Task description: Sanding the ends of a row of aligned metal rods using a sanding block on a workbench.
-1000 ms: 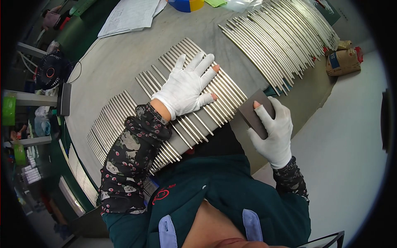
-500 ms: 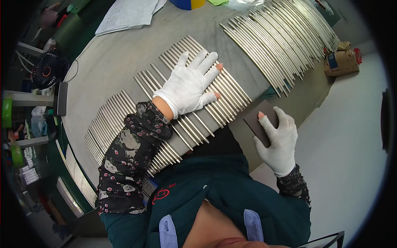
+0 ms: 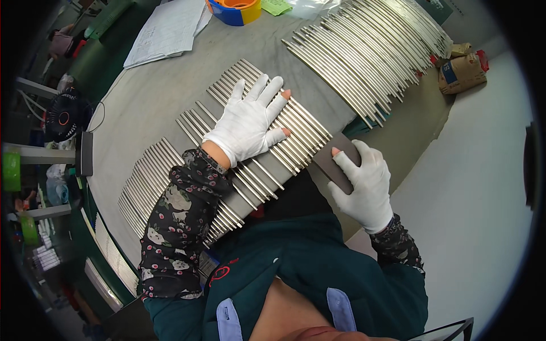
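My left hand (image 3: 243, 124), in a white glove with the thumb tip and one fingertip bare, lies spread on a row of thin silvery metal rods (image 3: 304, 129) side by side on the table. Nothing is gripped in it. At the row's right end, my right hand (image 3: 368, 187), gloved the same way, is closed on a dark grey-brown flat rectangular block (image 3: 335, 171). The block's far edge meets the rod ends near the table edge; whether it presses on them I cannot tell. More rods (image 3: 149, 181) extend left, partly hidden under my left forearm.
Another dense bank of rods (image 3: 364, 62) lies at the far right. Papers (image 3: 165, 34) and a blue, yellow and orange round container (image 3: 234, 12) stand at the back. A black fan (image 3: 63, 116) is on the left, a brown paper package (image 3: 462, 74) on the right.
My right hand has brought the block left and up against the rod ends, where a gap was before. My left hand stays spread on the rods; the whole view has shifted slightly.
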The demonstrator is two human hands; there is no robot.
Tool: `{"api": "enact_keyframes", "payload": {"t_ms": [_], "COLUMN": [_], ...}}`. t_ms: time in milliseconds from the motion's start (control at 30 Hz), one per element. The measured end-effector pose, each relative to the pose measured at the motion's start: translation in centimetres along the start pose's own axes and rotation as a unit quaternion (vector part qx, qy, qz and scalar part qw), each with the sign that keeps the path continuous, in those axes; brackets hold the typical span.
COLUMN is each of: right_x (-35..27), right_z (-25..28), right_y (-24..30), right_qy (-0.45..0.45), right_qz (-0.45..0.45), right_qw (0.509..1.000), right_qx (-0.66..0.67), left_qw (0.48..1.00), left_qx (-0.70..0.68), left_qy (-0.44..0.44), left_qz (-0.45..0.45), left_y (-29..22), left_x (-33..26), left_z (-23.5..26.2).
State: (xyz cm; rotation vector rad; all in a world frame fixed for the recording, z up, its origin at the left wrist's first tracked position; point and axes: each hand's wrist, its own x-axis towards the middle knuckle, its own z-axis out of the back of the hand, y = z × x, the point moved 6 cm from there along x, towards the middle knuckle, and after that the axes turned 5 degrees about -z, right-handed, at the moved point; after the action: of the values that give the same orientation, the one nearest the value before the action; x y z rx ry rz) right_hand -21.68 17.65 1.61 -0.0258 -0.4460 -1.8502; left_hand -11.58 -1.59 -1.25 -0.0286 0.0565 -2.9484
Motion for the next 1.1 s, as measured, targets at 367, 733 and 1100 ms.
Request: {"api": "enact_keyframes", "payload": {"t_ms": [367,733,1100], "right_x": [-1.5,-1.7,-1.9], "right_z": [0.6,0.4,0.4], "right_y": [-2.4,-1.9,-2.5], "right_qy": [-0.006,-0.017,-0.016], "right_qz": [-0.031,-0.020,-0.035], "right_qw": [1.000,1.000,0.999], "right_qx": [0.001,0.012,0.014], "left_qw": [1.000,0.998,0.990], "left_qx": [-0.005,-0.013,-0.053], "left_qy": [0.016,-0.035,-0.113], "left_qz": [0.002,-0.046,-0.073], "left_y": [-0.1,-0.4,-0.6], "left_x": [-2.7,-1.6,-1.7], "left_z": [0.2,1.4,2.5]}}
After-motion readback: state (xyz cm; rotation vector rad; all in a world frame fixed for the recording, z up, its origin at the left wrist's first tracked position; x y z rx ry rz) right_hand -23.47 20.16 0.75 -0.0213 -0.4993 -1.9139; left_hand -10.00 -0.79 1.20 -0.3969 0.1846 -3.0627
